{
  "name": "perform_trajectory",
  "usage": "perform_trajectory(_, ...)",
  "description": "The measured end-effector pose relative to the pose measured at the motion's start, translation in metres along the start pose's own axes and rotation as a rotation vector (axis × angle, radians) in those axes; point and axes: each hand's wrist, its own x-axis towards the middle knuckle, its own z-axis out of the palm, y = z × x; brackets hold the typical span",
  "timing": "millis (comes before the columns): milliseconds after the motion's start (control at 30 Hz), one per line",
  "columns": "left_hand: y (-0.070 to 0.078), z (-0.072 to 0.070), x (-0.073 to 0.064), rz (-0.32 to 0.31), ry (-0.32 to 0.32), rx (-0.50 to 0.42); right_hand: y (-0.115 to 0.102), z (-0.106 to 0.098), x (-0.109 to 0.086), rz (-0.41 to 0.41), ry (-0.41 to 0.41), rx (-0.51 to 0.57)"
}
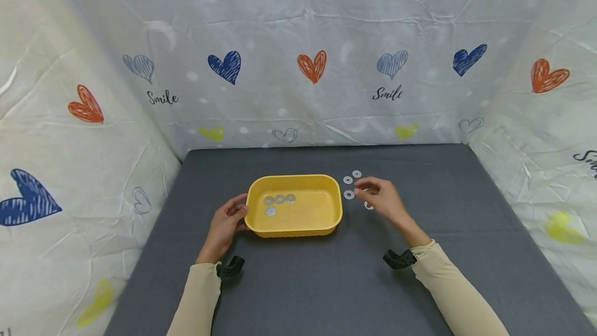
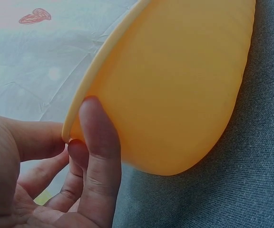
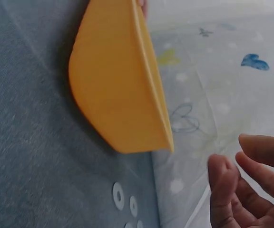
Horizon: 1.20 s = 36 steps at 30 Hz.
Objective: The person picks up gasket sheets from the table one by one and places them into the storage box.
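Observation:
A yellow rectangular tray (image 1: 294, 231) stands on the dark cloth, with several flat silver washers (image 1: 280, 199) lying in its left half. My left hand (image 1: 224, 227) pinches the tray's left end at the rim; in the left wrist view, fingers (image 2: 101, 142) press along the outer wall. To the right of the tray, my right hand (image 1: 383, 200) hovers over more loose washers (image 1: 349, 195), its fingers loosely bent. In the right wrist view a gap shows between thumb and fingertips, with nothing seen in it. One washer (image 1: 369, 206) is partly covered by this hand.
Dark grey cloth (image 1: 308, 289) covers the table under both arms. Behind and at the sides hang pale sheets (image 1: 345, 102) printed with hearts and the word Smile. Each wrist wears a black band (image 1: 400, 260) next to a cream sleeve.

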Motion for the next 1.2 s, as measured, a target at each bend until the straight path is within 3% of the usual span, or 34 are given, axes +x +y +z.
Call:
perform_trajectory(367,0.002,0.001,-0.001,-0.004,0.002,-0.003,0.025,-0.01,0.001,-0.092,0.174,-0.224)
perform_trajectory(633,0.001,0.0,-0.001,-0.002,0.001,-0.004,0.045,-0.013,0.004,-0.082,0.151,-0.294)
perform_trajectory(833,0.0,-0.001,-0.001,0.006,-0.008,-0.007,0.056,-0.014,0.006,-0.023,0.139,-0.327)
perform_trajectory(1200,0.001,0.0,-0.001,0.0,-0.011,-0.016,0.076,-0.018,0.012,0.04,0.106,-0.312)
